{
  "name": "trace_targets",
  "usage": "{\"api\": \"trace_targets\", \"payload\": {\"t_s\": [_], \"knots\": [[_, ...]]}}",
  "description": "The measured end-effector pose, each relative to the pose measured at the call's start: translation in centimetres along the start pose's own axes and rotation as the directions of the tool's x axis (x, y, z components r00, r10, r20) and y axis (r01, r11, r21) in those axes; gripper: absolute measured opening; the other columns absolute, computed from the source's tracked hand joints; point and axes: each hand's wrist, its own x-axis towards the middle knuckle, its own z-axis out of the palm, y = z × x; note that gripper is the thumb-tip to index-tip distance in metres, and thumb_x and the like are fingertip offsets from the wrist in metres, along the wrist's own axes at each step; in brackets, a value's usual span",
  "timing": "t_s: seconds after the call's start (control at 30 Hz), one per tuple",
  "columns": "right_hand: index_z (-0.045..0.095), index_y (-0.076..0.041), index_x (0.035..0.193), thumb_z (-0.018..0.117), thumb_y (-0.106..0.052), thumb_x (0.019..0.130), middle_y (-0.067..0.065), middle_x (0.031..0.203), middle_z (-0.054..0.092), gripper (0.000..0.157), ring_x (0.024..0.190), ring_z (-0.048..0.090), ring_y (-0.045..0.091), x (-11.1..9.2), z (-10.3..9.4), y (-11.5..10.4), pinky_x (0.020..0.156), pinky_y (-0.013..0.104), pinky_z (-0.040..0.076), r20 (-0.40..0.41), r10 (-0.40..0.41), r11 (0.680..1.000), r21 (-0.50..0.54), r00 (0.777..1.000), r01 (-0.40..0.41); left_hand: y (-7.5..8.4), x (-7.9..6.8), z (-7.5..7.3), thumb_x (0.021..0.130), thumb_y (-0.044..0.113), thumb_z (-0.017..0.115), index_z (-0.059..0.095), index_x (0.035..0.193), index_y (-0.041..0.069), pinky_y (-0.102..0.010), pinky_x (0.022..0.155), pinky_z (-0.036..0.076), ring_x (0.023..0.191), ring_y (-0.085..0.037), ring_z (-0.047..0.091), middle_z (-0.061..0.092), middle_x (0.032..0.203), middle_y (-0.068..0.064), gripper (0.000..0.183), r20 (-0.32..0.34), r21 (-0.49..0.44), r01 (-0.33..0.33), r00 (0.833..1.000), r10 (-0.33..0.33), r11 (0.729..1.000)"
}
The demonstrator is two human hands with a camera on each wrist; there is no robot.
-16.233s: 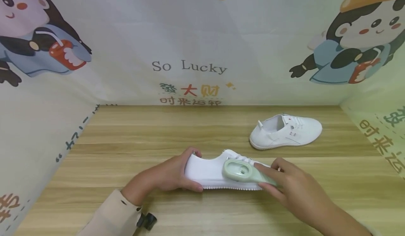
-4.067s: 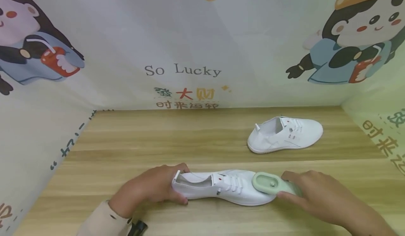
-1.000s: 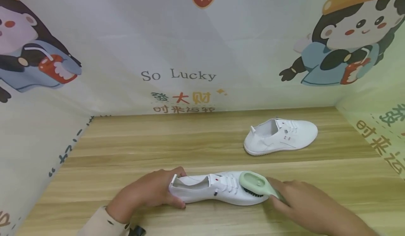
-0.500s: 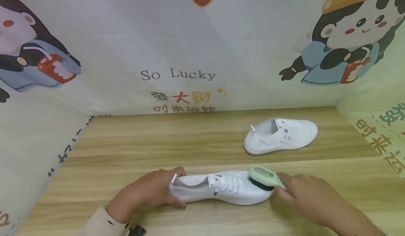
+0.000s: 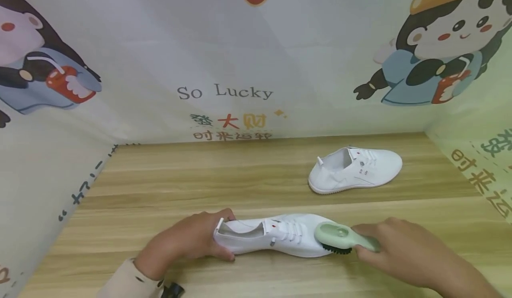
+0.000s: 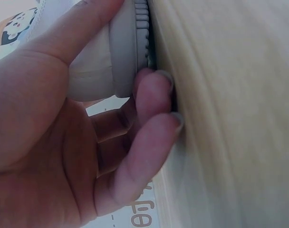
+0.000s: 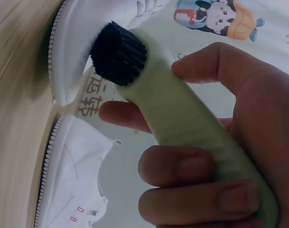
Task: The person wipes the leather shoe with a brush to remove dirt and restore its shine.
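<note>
A white lace-up shoe [image 5: 256, 244] lies sole down near the front of the table, toe to the right. My left hand [image 5: 196, 236] grips its heel; in the left wrist view the thumb lies along the heel's side and fingertips [image 6: 154, 92] curl under the sole edge. My right hand [image 5: 404, 249] holds a pale green scrubbing brush [image 5: 336, 233] by its handle, fingers wrapped round it. The brush's black bristles [image 7: 118, 54] are at the shoe's toe, overlapping its near side in the head view.
A second white shoe [image 5: 360, 173] stands farther back on the right of the wooden table [image 5: 192, 182], toe also rightward. Printed cloth walls [image 5: 224, 53] with cartoon figures enclose the back and both sides.
Over the last second the brush has shifted over the toe, outward to the right and then toward the near side. Earlier the shoe was tipped side-up; now it lies flat. My left hand stays at the heel.
</note>
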Motion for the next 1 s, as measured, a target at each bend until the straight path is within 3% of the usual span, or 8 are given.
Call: {"api": "trace_targets", "payload": {"t_s": [0.3,0.43,0.57,0.87,1.0], "knots": [[0.066,-0.017,0.13,0.058,-0.043,0.098,-0.019,0.077,0.063,0.042,0.068,0.051,-0.002,1.1,1.4,-0.9,0.065,0.031,0.051,-0.03,-0.032,0.999,-0.012,0.999,0.031,-0.3,0.1,0.1,0.069,0.056,0.084,0.055,0.11,0.032,-0.027,0.066,0.045,0.074,-0.007,0.056,0.063,0.087,0.013,0.056,0.004,-0.007,-0.007,1.0,0.007,1.0],[0.062,-0.011,0.134,0.054,-0.045,0.101,-0.009,0.091,0.072,0.048,0.081,0.067,0.009,1.3,2.1,-1.1,0.073,0.039,0.056,-0.03,0.005,1.0,-0.024,1.0,-0.006,-0.2,0.2,0.1,0.069,0.055,0.084,0.055,0.11,0.032,-0.027,0.065,0.045,0.074,-0.007,0.056,0.063,0.087,0.012,0.056,0.01,-0.015,-0.01,1.0,0.01,1.0],[0.059,-0.005,0.136,0.051,-0.045,0.102,0.004,0.103,0.074,0.053,0.093,0.071,0.021,1.4,2.4,-1.1,0.078,0.045,0.057,-0.045,0.024,0.999,-0.033,0.999,-0.025,-0.2,0.1,0.0,0.069,0.055,0.085,0.055,0.11,0.032,-0.027,0.066,0.045,0.074,-0.008,0.056,0.063,0.087,0.012,0.056,0.007,-0.02,0.001,1.0,-0.001,1.0],[0.057,0.001,0.136,0.056,-0.042,0.101,0.006,0.094,0.073,0.056,0.083,0.07,0.021,1.9,2.5,-0.7,0.07,0.044,0.056,-0.076,0.028,0.997,-0.071,0.997,-0.033,-0.3,0.0,0.0,0.069,0.054,0.085,0.055,0.11,0.032,-0.027,0.066,0.046,0.075,-0.007,0.056,0.063,0.087,0.012,0.056,0.005,-0.021,-0.002,1.0,0.002,1.0],[0.06,-0.002,0.134,0.06,-0.041,0.098,0.004,0.088,0.072,0.053,0.077,0.068,0.02,1.8,2.2,-0.4,0.064,0.043,0.055,-0.08,0.051,0.994,-0.091,0.995,-0.059,-0.2,0.0,-0.2,0.069,0.054,0.085,0.055,0.11,0.031,-0.027,0.065,0.045,0.074,-0.008,0.056,0.063,0.086,0.012,0.056,0.005,-0.023,-0.007,1.0,0.007,1.0]]}}
